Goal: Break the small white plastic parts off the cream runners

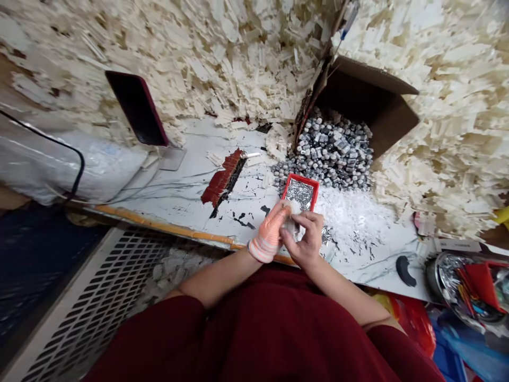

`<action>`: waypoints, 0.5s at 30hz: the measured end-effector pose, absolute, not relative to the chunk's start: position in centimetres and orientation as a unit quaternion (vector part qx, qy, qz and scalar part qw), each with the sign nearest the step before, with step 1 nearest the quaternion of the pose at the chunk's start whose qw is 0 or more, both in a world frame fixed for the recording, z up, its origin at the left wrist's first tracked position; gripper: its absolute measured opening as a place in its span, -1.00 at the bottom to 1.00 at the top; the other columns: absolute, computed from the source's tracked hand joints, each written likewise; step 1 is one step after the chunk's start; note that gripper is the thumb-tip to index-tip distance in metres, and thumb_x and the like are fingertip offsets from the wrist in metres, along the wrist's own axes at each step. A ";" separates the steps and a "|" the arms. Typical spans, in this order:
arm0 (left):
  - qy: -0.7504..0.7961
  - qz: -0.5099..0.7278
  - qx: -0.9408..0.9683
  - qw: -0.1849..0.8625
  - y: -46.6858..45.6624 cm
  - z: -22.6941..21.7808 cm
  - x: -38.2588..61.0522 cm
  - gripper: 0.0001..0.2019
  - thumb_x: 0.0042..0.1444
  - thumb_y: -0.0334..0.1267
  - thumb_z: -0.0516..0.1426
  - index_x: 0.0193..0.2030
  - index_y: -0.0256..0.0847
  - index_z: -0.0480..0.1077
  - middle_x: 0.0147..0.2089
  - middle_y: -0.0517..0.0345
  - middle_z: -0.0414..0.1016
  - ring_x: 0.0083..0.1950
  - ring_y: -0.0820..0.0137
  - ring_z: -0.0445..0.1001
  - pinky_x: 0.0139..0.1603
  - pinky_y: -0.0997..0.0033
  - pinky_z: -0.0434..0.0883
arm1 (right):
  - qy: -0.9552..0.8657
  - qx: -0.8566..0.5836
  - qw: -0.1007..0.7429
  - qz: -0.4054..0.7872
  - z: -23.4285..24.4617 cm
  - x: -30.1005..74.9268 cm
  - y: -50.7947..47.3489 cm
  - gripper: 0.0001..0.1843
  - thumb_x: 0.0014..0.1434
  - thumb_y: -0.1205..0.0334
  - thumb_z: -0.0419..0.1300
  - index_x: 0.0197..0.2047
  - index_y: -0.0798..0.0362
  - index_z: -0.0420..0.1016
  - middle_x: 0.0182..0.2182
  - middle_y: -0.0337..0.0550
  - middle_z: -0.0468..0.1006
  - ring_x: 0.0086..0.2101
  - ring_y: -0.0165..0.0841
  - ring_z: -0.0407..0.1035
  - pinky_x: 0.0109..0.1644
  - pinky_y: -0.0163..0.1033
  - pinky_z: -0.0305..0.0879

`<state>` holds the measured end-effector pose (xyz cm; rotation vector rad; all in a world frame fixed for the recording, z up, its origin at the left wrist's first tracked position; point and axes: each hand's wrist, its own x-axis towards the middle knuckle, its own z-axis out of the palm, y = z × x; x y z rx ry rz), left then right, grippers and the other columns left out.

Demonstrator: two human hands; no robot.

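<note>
My left hand (267, 237), in an orange striped glove, is closed around a small whitish piece (293, 224) whose kind I cannot make out. Bare, my right hand (307, 239) meets it from the right, thumb and forefinger bent together at the piece; what lies between those fingertips is too small to name. Just beyond both hands is a red tray (316, 195) holding many small shiny metal pins (299, 192). More pins (326, 235) lie loose beside my right hand. To the right spreads a pile of tiny white plastic pieces (353, 215).
Grey-and-white small parts (334, 151) spill from a tipped cardboard box (397, 119). Heaps of cream plastic strips (222, 48) line the back. A phone (137, 109) stands at left. A torn red patch (222, 180), a black curved piece (405, 271) and a metal bowl (433, 278) are also here.
</note>
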<state>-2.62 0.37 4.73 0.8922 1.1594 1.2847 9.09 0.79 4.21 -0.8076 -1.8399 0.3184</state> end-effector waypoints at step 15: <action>0.746 -0.021 0.652 0.137 18.6 6.3 -18.6 -0.61 -0.03 -0.27 0.13 -0.02 -0.29 0.46 0.00 -0.28 0.49 0.05 -0.02 0.40 0.03 0.05 0.28 | -0.784 -0.418 0.369 0.271 2.9 15.9 4.6 -0.91 0.19 0.25 0.12 -0.22 0.03 0.40 -0.34 -0.18 0.46 -0.36 -0.40 0.37 -0.27 -0.24 0.34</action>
